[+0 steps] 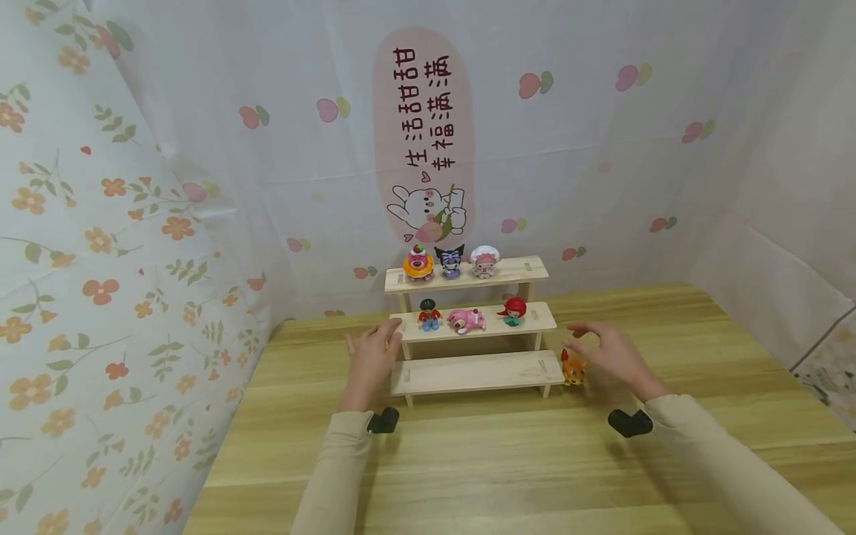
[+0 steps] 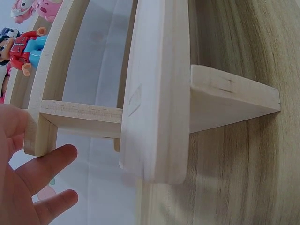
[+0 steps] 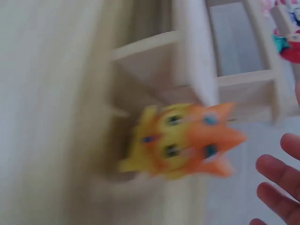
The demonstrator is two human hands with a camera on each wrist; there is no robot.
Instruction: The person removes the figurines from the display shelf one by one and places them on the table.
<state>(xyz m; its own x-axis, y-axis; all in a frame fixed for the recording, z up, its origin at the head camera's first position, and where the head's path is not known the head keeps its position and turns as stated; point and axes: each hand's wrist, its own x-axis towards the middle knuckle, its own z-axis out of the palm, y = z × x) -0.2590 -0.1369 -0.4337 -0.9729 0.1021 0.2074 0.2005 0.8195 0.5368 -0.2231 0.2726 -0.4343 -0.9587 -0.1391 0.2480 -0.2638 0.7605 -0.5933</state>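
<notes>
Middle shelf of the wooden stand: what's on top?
On the middle shelf, left to right: red-and-blue figurine, pink figurine lying down, red-haired figurine. The shelf surface directly beneath each is covered, so can't be seen.

The bottom shelf (image 1: 478, 373) lies open from the front, but an orange figurine (image 1: 574, 370) obstructs its right end.
</notes>
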